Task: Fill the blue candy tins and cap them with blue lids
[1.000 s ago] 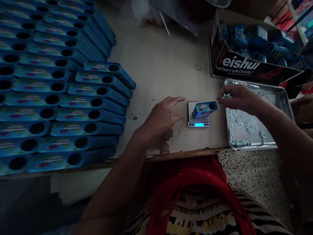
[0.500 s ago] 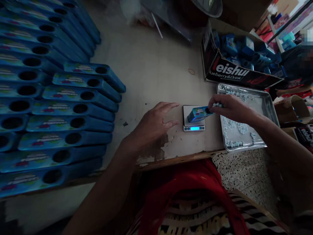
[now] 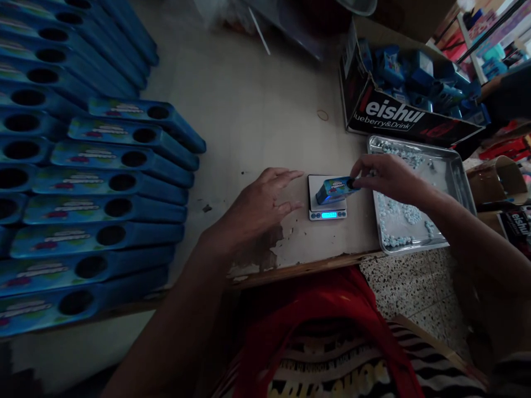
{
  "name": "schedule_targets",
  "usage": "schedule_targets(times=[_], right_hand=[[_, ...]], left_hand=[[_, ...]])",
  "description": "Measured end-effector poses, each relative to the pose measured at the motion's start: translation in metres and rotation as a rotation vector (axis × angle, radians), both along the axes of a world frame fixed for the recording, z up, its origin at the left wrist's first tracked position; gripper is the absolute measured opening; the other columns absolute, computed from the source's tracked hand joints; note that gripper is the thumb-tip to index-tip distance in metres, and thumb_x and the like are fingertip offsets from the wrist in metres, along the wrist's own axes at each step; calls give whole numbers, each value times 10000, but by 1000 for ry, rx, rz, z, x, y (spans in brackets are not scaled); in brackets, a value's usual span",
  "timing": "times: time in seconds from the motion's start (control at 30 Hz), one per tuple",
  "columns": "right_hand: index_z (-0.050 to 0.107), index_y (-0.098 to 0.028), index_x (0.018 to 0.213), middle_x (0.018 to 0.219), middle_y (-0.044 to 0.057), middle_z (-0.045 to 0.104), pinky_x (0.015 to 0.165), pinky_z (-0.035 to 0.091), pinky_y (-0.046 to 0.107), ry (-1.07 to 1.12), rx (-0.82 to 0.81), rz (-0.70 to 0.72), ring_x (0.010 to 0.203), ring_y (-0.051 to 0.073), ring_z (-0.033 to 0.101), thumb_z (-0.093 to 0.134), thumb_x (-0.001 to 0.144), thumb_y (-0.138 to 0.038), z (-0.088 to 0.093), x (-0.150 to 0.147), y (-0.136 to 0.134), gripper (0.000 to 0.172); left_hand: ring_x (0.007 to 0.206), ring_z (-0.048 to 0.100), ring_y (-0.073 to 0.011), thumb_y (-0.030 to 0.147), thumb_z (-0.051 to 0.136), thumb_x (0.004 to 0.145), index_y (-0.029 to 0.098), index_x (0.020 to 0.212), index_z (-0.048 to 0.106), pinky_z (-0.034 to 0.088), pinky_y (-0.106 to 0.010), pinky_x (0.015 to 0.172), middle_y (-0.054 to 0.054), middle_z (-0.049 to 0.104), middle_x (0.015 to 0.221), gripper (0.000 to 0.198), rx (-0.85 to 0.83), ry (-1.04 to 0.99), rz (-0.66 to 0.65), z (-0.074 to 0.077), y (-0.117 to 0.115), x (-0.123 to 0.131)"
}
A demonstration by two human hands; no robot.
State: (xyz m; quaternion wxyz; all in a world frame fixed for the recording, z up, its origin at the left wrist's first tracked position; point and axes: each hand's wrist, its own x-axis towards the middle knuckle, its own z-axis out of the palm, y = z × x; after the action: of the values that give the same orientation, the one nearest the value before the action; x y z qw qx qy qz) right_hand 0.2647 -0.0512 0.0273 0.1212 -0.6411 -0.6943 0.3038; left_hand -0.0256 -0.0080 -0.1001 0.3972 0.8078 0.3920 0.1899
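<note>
A small digital scale [image 3: 327,215] with a lit blue display stands on the table. On its pan lies a blue printed container [image 3: 334,189], its dark round opening facing right. My right hand [image 3: 384,177] has its fingertips curled at that opening, and a few pale blue candy balls [image 3: 372,173] show between the fingers. To the left of the scale hovers my left hand [image 3: 269,199], fingers spread apart and holding nothing. More pale balls lie scattered in a metal tray [image 3: 462,190] beneath my right forearm.
Rows of blue containers [image 3: 103,210] with dark round holes fill the table's left side. A black cardboard box [image 3: 398,119] of blue containers stands behind the tray. A rubber band [image 3: 322,115] lies on the table, whose wooden front edge [image 3: 307,267] is chipped.
Fewer pale balls show in my right hand, and its fingers have come closer to the container's opening. My left hand stays spread beside the scale. The whole view has shifted slightly.
</note>
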Motion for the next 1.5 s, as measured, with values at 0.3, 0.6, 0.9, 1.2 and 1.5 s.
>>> schedule_targets(times=[0.3,0.6,0.9,1.2,1.5], right_hand=[[631,-169,862,692,-43,525,473,268,146,951,-258,-812,545,37,360,799,848,-97,-28,47,-20,183],[687,-137,891,789,16,674,434,298,140,1057,-395,-728,537,25,371,744,772,7,-41,42,-32,195],[693,-158,923,712,-17,658,406,211,196,898,-283,-381,481,25,336,916,888,-372,-39,39,-26,311],[687,-204,847,599,-49,554,503,292,245,364,-53,-248,532,75,419,816,943,-371,-36,19,-14,232],[700,-197,867,614,-35,568,625,360,288,150,98,-208,603,109,475,690,957,-272,-28,10,-12,118]], left_hand=[[1318,682,-320,400,725,944,245,1563,612,550,-468,1177,-121,623,1522,649,22,21,-2,6,-3,-1],[1394,637,-333,393,742,933,270,1574,595,533,-488,1206,-111,600,1559,668,55,50,27,16,-8,6],[1345,668,-355,388,777,888,285,1554,603,578,-560,1152,-126,624,1531,696,-16,-35,60,0,-4,3],[1348,668,-341,421,745,889,280,1578,588,558,-571,1179,-127,632,1527,720,-55,-57,45,-5,0,2],[1372,654,-342,453,734,893,260,1560,608,534,-544,1204,-122,645,1541,705,-53,23,51,0,0,-8]])
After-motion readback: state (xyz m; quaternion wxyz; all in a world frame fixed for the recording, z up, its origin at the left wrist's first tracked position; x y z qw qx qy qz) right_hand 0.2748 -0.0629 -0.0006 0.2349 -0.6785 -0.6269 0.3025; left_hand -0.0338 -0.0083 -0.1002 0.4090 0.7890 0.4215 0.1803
